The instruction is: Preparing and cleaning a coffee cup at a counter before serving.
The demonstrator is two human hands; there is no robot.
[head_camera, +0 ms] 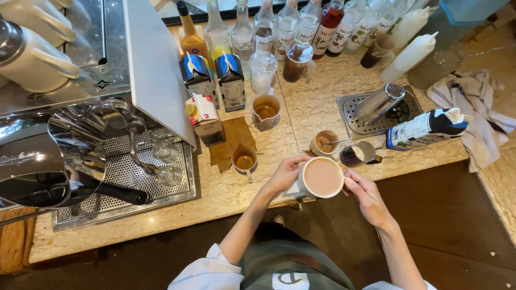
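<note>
A white mug (321, 178) full of light-brown milky coffee is held over the front edge of the stone counter (301, 115). My left hand (286, 172) grips the mug's left side, fingers curled around it. On the mug's right rim rests my right hand (364, 193), fingers touching the side. Just behind the mug stand a small cup with a spoon (325, 142) and a small metal pitcher (359, 153).
An espresso machine with drip tray (123, 177) fills the left. Two small glass jugs (244, 159) (265, 110), milk cartons (232, 80), a lying carton (424, 129), syrup bottles (287, 24), squeeze bottles (411, 53), a rinser tray (376, 110) and a striped cloth (478, 107) crowd the counter.
</note>
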